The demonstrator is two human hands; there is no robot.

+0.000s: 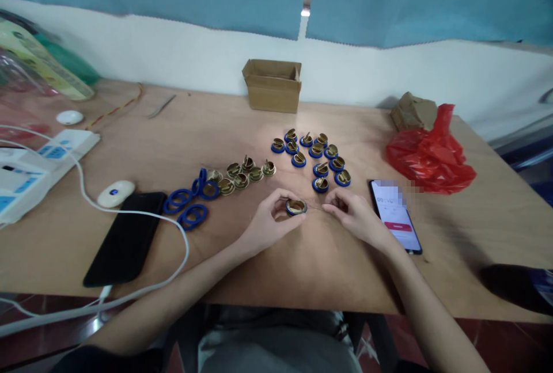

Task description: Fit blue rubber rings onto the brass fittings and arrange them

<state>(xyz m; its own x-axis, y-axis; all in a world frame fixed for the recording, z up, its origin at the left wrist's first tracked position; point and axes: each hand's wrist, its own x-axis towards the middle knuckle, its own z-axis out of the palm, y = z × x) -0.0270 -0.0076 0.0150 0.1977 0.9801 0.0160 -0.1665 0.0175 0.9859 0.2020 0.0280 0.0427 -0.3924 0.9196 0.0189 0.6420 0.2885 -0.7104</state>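
Observation:
Between thumb and fingers, my left hand (pixel 272 220) grips a round brass fitting with a blue ring (pixel 296 207) low over the table. Just to its right is my right hand (pixel 352 214), its thumb and fingertips drawn together; whether anything small is in them I cannot make out. Beyond my hands stand several brass fittings with blue rings (pixel 320 169), each with a raised flap on top. Several brass fittings without rings (pixel 241 181) lie left of these. Loose blue rings (pixel 192 216) are grouped nearer the left side.
A black phone (pixel 125 240) and white cable (pixel 184 235) lie on the left, near a white power strip (pixel 47 166). A lit phone (pixel 395 214) and red plastic bag (pixel 432 157) are on the right. An open cardboard box (pixel 273 94) stands against the wall.

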